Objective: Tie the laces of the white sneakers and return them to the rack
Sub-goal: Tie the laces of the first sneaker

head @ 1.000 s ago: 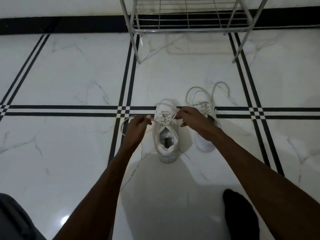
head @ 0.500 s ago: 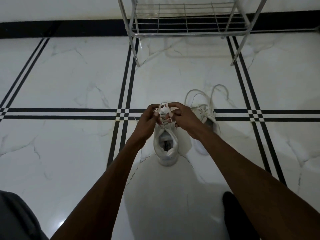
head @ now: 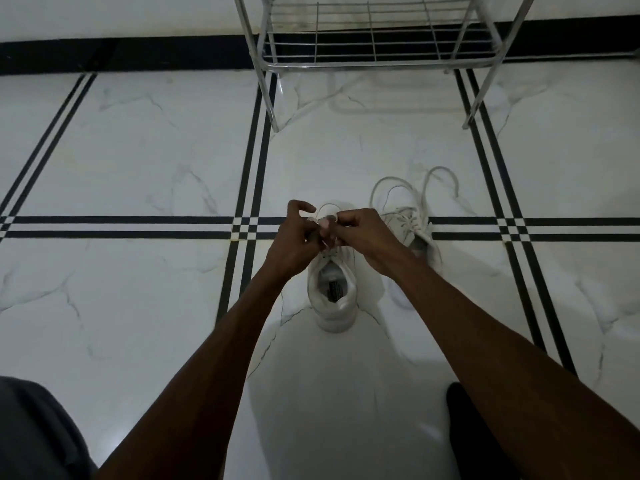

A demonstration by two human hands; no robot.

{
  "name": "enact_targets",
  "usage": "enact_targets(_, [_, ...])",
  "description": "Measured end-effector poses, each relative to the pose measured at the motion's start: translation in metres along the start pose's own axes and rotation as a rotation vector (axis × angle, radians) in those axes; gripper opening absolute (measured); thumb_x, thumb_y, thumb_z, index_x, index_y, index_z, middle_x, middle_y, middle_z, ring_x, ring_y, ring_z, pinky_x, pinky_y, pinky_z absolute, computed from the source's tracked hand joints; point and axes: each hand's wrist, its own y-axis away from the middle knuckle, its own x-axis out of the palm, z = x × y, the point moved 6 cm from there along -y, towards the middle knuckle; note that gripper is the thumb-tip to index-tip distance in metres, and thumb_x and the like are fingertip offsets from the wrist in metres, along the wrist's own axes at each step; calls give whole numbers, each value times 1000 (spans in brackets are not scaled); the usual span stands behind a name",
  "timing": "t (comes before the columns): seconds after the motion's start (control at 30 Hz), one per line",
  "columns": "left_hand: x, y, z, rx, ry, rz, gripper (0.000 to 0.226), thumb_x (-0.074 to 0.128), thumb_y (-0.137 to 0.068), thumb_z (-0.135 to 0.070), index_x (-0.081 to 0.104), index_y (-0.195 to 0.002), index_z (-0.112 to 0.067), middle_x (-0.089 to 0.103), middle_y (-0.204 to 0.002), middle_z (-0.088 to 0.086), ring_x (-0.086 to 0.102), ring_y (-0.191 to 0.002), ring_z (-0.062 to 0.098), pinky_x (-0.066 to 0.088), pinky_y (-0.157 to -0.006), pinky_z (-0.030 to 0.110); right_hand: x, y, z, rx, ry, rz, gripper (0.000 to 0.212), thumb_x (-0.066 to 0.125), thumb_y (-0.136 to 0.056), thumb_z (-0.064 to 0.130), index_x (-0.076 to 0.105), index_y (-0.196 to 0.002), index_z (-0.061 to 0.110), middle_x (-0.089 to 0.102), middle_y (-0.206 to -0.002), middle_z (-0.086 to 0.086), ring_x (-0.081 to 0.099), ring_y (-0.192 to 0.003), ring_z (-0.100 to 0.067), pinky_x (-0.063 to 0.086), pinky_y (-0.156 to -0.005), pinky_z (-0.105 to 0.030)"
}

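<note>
Laces [head: 325, 216] pinched in both my left hand [head: 294, 237] and right hand [head: 362, 237] over the near sneaker [head: 334, 299], mid-bow, next I gotta pull loops snug, then the other sneaker [head: 414, 230].

This looks like a home entryway or hall: a glossy white marble-look tiled floor [head: 138, 161] crossed by black inlay stripes, a black skirting band [head: 121, 55] along the pale wall, and a chrome wire shoe rack [head: 374, 60] standing against it, well beyond the fingers [head: 325, 230].
</note>
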Motion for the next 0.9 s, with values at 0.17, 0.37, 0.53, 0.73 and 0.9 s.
enact_targets(0.17, [-2,6,14,-194,247,-66,48,66,-99,-16,39,-137,-12,78,-101,10,73,-86,9,50,-68,14,0,1,-11,119,-262,-35,26,63,-94,11,70,-113,-6,68,-91,-16,62,-74,-17,51,-68,-22])
enact_targets(0.37, [0,9,18,-285,290,-42,49,69,-95,-11,43,-136,-13,75,-109,12,68,-82,7,47,-55,8,-10,7,-9,63,-23,138,24,71,-90,22,76,-106,5,76,-102,-15,70,-89,-18,56,-77,-25])
enact_targets(0.53, [-2,12,16,-283,294,-85,39,63,-100,-14,49,-135,-10,77,-100,6,73,-84,5,50,-67,10,-17,-2,23,-240,731,-18,12,83,-71,15,82,-83,16,75,-72,1,65,-59,-2,49,-59,-12])
enact_targets(0.73, [1,11,17,-253,335,6,53,50,-95,2,49,-144,-17,73,-125,9,68,-112,20,54,-90,32,-9,5,16,-270,502,-286,6,76,-73,11,78,-75,15,76,-75,4,70,-66,-5,57,-64,-20])
enact_targets(0.9, [-4,6,6,-112,11,-60,24,64,-94,-5,79,-110,-13,81,-98,5,77,-91,18,61,-91,46,-15,9,9,-73,184,-263,16,86,-71,14,81,-85,8,79,-80,-5,74,-71,-11,59,-62,-24])
